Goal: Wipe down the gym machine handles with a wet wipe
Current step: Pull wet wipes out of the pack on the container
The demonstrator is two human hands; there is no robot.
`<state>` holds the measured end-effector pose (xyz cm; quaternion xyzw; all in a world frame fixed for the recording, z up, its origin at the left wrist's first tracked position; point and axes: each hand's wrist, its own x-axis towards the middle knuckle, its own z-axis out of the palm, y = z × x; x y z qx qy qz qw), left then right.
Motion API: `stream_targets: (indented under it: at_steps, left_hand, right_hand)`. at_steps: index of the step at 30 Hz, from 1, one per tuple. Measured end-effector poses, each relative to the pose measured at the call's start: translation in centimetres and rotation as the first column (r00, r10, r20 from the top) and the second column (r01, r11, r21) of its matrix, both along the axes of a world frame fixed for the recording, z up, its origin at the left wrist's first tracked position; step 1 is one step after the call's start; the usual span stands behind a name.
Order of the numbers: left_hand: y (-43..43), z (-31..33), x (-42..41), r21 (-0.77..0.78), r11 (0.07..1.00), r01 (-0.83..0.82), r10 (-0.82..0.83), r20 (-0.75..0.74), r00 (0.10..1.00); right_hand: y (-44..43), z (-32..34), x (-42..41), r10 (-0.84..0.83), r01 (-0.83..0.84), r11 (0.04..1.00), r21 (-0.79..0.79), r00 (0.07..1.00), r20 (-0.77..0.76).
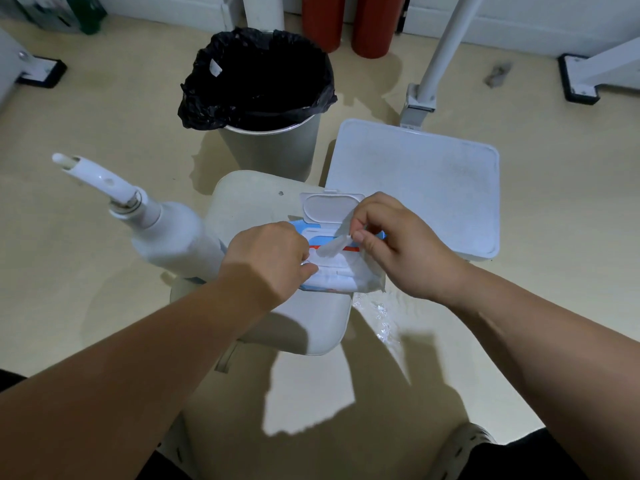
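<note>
A white and blue pack of wet wipes (341, 280) lies on a pale stool (256, 199), its flip lid (330, 209) standing open. My left hand (266, 258) grips the pack's left end and holds it down. My right hand (398, 244) pinches a white wet wipe (334, 244) between thumb and fingers, and the wipe sticks partly out of the pack's opening. No gym machine handle shows clearly in this view.
A grey bin (273, 147) lined with a black bag stands behind the stool. A white pump bottle (162, 226) sits at the left. A white square platform (419, 188) lies to the right, with white machine legs (440, 50) and red cylinders (372, 26) beyond.
</note>
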<state>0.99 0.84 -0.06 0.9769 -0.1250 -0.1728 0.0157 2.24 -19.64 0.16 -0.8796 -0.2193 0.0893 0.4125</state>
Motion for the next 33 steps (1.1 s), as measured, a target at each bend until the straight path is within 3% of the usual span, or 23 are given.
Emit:
stream_targets:
  at_steps: [4, 7, 12, 15, 18, 21, 26, 29, 33]
  left_hand:
    - [0.0, 0.0, -0.2, -0.084, 0.995, -0.056, 0.058, 0.026, 0.998]
    - [0.0, -0.1, -0.2, -0.172, 0.978, -0.119, 0.126, 0.03, 0.992]
    - [-0.3, -0.2, -0.5, -0.208, 0.972, -0.11, 0.124, 0.054, 0.991]
    - [-0.3, -0.3, -0.5, -0.207, 0.971, -0.117, 0.135, 0.076, 0.988]
    - [-0.3, -0.3, -0.5, -0.174, 0.977, -0.123, 0.135, 0.056, 0.989]
    - [-0.2, -0.2, -0.5, -0.179, 0.976, -0.127, 0.137, 0.048, 0.989]
    - [-0.1, -0.2, -0.3, -0.196, 0.969, -0.147, 0.156, 0.03, 0.987]
    - [-0.1, -0.3, -0.3, -0.208, 0.962, -0.177, 0.187, 0.028, 0.982]
    - [0.0, -0.3, -0.6, -0.25, 0.945, -0.209, 0.223, 0.025, 0.975]
  right_hand:
    - [-0.2, 0.5, -0.3, -0.056, 0.064, 0.996, 0.067, 0.992, -0.112]
    - [-0.2, 0.3, -0.5, -0.131, 0.136, 0.99, 0.024, 0.981, -0.143]
    - [1.4, 0.1, -1.5, -0.035, 0.087, 0.955, -0.284, 0.982, 0.186]
    - [2.6, -0.8, -1.4, 0.126, 0.069, 0.896, -0.438, 0.907, 0.402]
    - [2.7, -1.2, -0.7, 0.164, 0.116, 0.873, -0.474, 0.846, 0.507]
    - [2.4, -0.7, -0.3, 0.095, 0.111, 0.915, -0.389, 0.875, 0.475]
    - [1.2, 0.5, -0.1, -0.082, 0.104, 0.99, -0.09, 0.971, 0.224]
    - [0.7, 1.6, 0.1, -0.177, 0.175, 0.984, 0.046, 0.983, 0.042]
    - [0.8, 3.0, 0.3, -0.252, 0.258, 0.952, 0.167, 0.966, -0.058]
